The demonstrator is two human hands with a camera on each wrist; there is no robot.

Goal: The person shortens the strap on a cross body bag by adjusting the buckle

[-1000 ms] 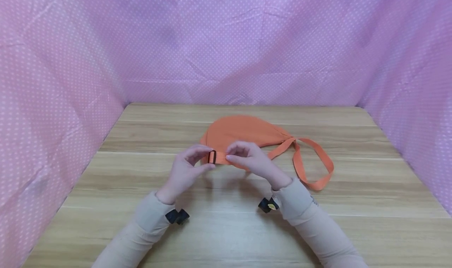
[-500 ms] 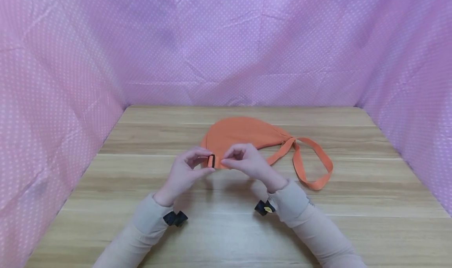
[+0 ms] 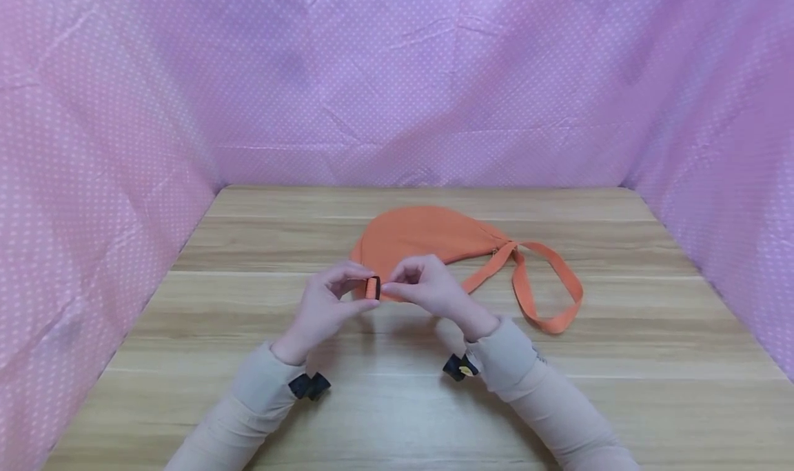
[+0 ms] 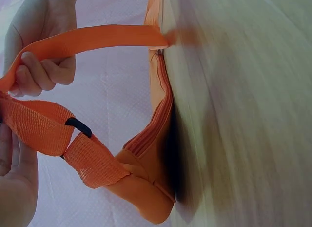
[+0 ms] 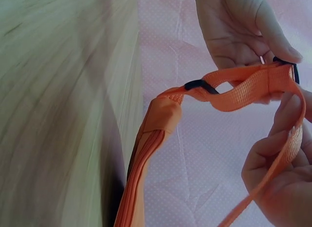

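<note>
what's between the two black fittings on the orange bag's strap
Looped orange webbing lies between the black slider and the ring nearer the bag, shown in the right wrist view.

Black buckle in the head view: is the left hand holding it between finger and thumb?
Yes, the left hand grips the black buckle, finger above and thumb below.

Draped booth (image 3: 112,112): dotted pink cloth (image 3: 422,78), wood-grain table (image 3: 651,298).
</note>
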